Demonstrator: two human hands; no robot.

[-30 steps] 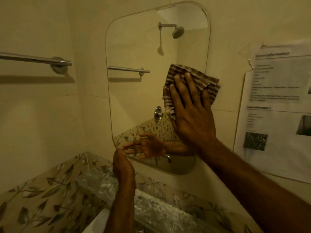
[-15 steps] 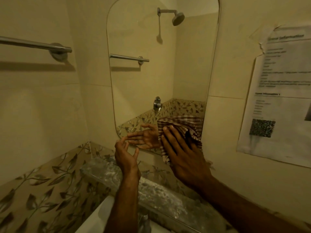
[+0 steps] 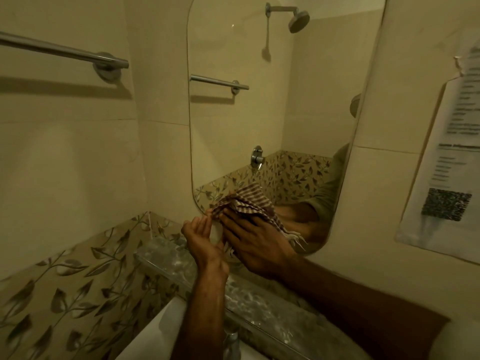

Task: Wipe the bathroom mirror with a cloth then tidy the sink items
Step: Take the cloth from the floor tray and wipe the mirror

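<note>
A tall rounded mirror (image 3: pixel 259 113) hangs on the tiled wall. My right hand (image 3: pixel 255 242) presses a brown-and-white striped cloth (image 3: pixel 249 203) flat against the mirror's bottom edge, near its lower left corner. My left hand (image 3: pixel 205 242) is just left of it, fingers apart and pointing up, its fingertips touching the cloth's left corner. A frosted glass shelf (image 3: pixel 166 258) runs below the mirror, and the white sink (image 3: pixel 161 331) with its chrome tap (image 3: pixel 231 341) sits under that. The cloth's fringe hangs at the right.
A chrome towel bar (image 3: pixel 65 51) is fixed to the left wall. Printed paper sheets (image 3: pixel 449 165) are taped to the wall right of the mirror. Leaf-patterned tiles (image 3: pixel 65 294) line the lower wall. The mirror reflects a shower head and a valve.
My right hand slid the cloth from the mirror's middle right down to its bottom edge and leftward. My left hand rose slightly and now touches the cloth's corner.
</note>
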